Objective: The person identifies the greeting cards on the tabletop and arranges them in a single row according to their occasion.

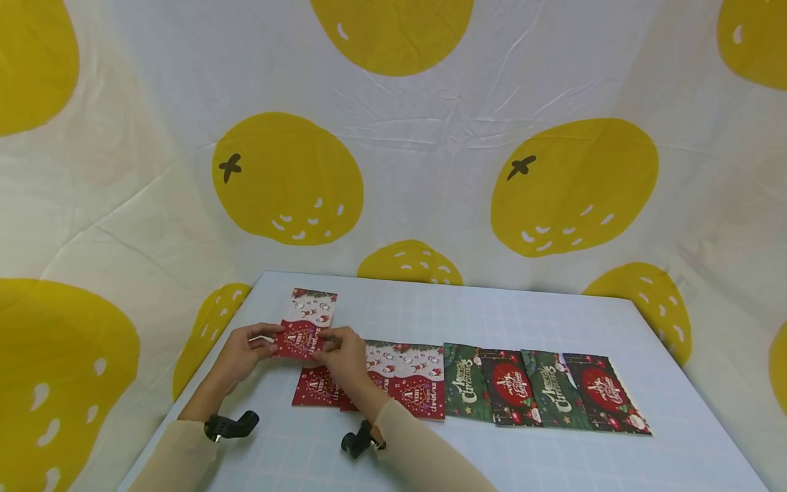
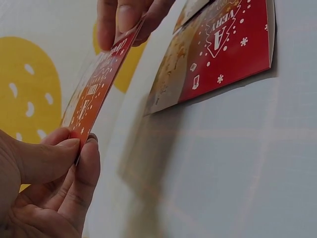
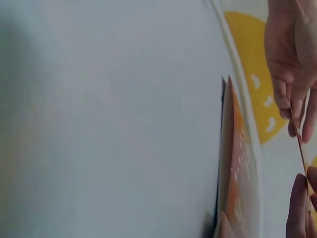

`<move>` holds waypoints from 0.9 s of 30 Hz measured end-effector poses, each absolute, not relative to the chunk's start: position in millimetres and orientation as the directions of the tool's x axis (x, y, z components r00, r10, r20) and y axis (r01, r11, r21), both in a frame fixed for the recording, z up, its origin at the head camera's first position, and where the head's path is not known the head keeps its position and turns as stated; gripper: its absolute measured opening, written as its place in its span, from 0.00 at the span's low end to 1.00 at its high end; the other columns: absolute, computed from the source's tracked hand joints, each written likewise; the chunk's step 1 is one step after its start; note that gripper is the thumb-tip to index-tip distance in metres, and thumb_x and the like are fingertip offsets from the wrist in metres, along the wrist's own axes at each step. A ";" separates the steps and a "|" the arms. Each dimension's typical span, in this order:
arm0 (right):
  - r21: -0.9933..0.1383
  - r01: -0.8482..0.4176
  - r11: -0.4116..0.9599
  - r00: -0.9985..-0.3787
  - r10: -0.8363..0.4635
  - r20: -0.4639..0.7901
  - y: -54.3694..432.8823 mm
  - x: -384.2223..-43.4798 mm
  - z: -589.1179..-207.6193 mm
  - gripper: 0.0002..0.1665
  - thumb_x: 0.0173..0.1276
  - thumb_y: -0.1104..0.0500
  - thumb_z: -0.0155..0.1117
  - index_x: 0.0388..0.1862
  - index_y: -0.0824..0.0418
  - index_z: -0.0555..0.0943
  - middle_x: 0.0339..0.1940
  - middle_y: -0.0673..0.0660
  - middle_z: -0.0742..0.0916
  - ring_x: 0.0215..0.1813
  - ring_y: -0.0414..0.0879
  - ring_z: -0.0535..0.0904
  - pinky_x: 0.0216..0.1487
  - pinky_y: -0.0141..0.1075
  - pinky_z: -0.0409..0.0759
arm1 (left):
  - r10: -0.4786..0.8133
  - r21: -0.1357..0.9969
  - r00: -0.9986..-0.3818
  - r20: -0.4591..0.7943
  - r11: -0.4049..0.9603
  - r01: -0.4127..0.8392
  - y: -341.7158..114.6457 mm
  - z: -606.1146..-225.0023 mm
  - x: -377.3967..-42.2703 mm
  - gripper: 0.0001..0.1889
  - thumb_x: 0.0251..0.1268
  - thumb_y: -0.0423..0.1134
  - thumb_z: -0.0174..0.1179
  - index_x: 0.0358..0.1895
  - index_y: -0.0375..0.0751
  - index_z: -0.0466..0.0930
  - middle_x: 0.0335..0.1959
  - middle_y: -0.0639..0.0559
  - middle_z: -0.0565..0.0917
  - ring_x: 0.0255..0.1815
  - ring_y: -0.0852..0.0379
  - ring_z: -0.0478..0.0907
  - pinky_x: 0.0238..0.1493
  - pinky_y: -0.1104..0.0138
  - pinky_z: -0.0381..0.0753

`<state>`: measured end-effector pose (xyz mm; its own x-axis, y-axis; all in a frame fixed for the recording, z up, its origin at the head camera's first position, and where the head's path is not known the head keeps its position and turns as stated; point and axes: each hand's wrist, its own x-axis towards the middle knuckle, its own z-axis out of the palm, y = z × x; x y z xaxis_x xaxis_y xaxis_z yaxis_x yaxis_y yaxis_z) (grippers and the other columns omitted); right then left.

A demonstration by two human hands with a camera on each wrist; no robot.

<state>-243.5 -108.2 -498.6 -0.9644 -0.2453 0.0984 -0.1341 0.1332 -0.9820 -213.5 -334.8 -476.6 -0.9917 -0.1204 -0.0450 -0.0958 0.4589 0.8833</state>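
Note:
Both hands hold up one red and white Christmas card above the left part of the table. My left hand pinches its left edge between thumb and fingers, as the left wrist view also shows for the card. On the opposite edge, my right hand pinches it near the lower corner. Below the held card lies a matching red card. More of the same red and white design, including a card, continue the row to its right, partly covered by my right forearm.
Farther right in the row lie a green card, a dark card with a red circle, another green card and another dark card, overlapping. The pale table meets a fruit-printed cloth behind.

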 end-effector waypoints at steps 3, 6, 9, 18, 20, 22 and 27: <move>-0.986 -0.130 0.105 -0.967 -0.232 0.103 -110.1 -241.1 -501.1 0.21 0.61 0.70 0.78 0.53 0.62 0.88 0.44 0.53 0.85 0.40 0.40 0.83 0.37 0.28 0.82 | -0.120 0.883 -0.992 -0.048 0.460 -0.098 -335.3 -477.6 -213.1 0.20 0.74 0.22 0.60 0.66 0.30 0.79 0.64 0.29 0.77 0.53 0.43 0.83 0.48 0.67 0.87; -0.987 -0.138 0.077 -0.969 -0.219 0.118 -111.3 -239.9 -502.4 0.21 0.60 0.72 0.78 0.53 0.63 0.87 0.44 0.54 0.85 0.44 0.48 0.86 0.39 0.28 0.83 | -0.122 0.885 -0.991 -0.050 0.454 -0.101 -335.5 -478.3 -213.1 0.20 0.74 0.22 0.60 0.66 0.30 0.79 0.64 0.29 0.77 0.52 0.44 0.83 0.47 0.67 0.87; -0.987 -0.147 0.064 -0.969 -0.209 0.131 -111.9 -239.6 -503.6 0.22 0.60 0.72 0.78 0.53 0.64 0.87 0.46 0.57 0.84 0.48 0.54 0.86 0.40 0.27 0.84 | -0.124 0.887 -0.991 -0.047 0.452 -0.099 -335.3 -478.3 -213.6 0.20 0.74 0.22 0.60 0.66 0.30 0.79 0.63 0.29 0.78 0.51 0.44 0.83 0.47 0.68 0.87; -0.979 -0.176 0.099 -0.969 -0.192 0.155 -112.2 -245.1 -506.6 0.21 0.62 0.71 0.77 0.54 0.62 0.87 0.47 0.56 0.85 0.44 0.42 0.84 0.41 0.28 0.83 | -0.122 0.871 -0.993 -0.008 0.487 -0.067 -334.1 -478.0 -217.3 0.19 0.74 0.23 0.60 0.66 0.31 0.80 0.63 0.31 0.80 0.55 0.42 0.81 0.47 0.72 0.84; -0.979 -0.178 0.095 -0.969 -0.190 0.158 -111.6 -247.2 -506.3 0.22 0.61 0.72 0.77 0.54 0.63 0.87 0.47 0.58 0.85 0.42 0.41 0.84 0.40 0.28 0.84 | -0.123 0.867 -0.992 -0.005 0.494 -0.066 -333.7 -478.0 -219.3 0.19 0.74 0.23 0.60 0.66 0.31 0.80 0.65 0.31 0.79 0.55 0.42 0.81 0.47 0.72 0.84; -0.980 -0.179 0.083 -0.968 -0.191 0.161 -110.7 -249.3 -506.2 0.22 0.61 0.73 0.77 0.55 0.64 0.87 0.47 0.59 0.85 0.43 0.43 0.85 0.40 0.29 0.85 | -0.127 0.864 -0.992 0.000 0.500 -0.064 -333.4 -478.6 -222.1 0.19 0.74 0.24 0.60 0.66 0.32 0.80 0.65 0.31 0.79 0.54 0.43 0.82 0.47 0.72 0.84; -0.982 -0.172 0.082 -0.971 -0.182 0.154 -110.6 -256.3 -505.1 0.22 0.61 0.73 0.76 0.56 0.66 0.86 0.49 0.60 0.84 0.44 0.44 0.86 0.40 0.30 0.86 | -0.148 0.866 -0.989 0.027 0.497 -0.051 -331.2 -479.4 -230.1 0.19 0.74 0.23 0.61 0.65 0.32 0.82 0.63 0.31 0.79 0.51 0.44 0.83 0.44 0.73 0.84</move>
<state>-256.3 -110.6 -505.1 -0.9710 -0.1824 0.1544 -0.1715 0.0822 -0.9817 -230.1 -331.2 -479.4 -0.9887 -0.1478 0.0267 -0.0510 0.4974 0.8660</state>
